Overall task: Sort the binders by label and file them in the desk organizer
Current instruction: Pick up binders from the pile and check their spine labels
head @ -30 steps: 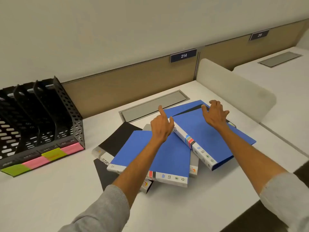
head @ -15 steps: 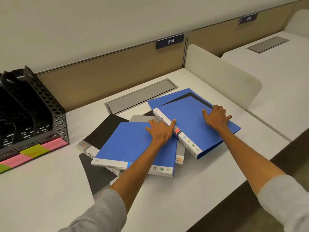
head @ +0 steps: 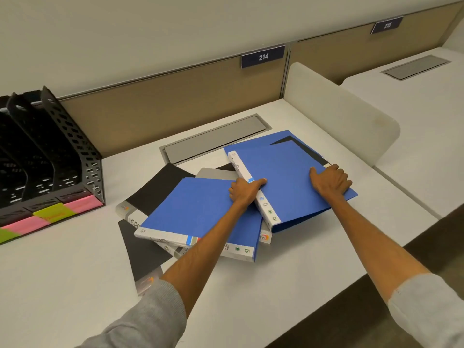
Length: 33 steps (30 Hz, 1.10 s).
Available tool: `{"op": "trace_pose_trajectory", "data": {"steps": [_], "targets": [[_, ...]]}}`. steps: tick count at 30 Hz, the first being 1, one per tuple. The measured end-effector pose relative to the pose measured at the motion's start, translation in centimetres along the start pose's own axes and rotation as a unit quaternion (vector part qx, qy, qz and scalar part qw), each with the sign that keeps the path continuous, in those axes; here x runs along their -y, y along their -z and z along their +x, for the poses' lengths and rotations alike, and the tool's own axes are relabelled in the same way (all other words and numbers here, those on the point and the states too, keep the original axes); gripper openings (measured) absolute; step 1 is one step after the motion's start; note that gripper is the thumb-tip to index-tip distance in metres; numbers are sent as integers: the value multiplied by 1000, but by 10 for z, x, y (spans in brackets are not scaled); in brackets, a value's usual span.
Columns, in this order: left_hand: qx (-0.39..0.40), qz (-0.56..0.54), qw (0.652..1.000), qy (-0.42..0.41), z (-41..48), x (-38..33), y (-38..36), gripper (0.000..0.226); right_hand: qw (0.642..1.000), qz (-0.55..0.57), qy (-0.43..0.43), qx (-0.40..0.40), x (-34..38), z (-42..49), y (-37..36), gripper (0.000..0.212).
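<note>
Several binders lie in a loose pile on the white desk. On top at the right is a blue binder with a white labelled spine. My left hand grips that spine, thumb on the cover. My right hand curls over the binder's right edge. A second blue binder lies lower left of it, over black binders and a grey one. The black perforated desk organizer stands at the far left, with pink and green sticky labels along its front.
A grey cable flap is set into the desk behind the pile. A tan back panel carries a "214" sign. A white rounded divider stands to the right, with another desk beyond it. The desk's front edge runs at lower right.
Both hands have gone from resting flat on the top blue binder to gripping it, the left at the spine and the right at the outer edge. The view shifted slightly.
</note>
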<state>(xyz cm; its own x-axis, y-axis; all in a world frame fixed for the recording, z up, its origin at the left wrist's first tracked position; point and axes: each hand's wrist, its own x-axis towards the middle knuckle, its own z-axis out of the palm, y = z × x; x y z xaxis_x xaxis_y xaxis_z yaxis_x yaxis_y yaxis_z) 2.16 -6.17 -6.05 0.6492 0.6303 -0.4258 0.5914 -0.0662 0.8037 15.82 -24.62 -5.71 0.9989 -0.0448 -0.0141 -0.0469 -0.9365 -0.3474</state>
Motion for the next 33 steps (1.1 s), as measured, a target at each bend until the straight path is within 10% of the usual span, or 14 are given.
{"op": "trace_pose_trajectory", "data": {"steps": [9,15,33], "targets": [[-1,-297,953,-60,-7,-21,54,24,996,86,19,-13,46,-5,8,64],[14,-403,910,-100,-15,-36,98,49,979,197,44,37,81,-9,10,72],[-136,-376,891,-217,-41,-62,175,44,941,279,111,157,176,-66,-16,71]]}}
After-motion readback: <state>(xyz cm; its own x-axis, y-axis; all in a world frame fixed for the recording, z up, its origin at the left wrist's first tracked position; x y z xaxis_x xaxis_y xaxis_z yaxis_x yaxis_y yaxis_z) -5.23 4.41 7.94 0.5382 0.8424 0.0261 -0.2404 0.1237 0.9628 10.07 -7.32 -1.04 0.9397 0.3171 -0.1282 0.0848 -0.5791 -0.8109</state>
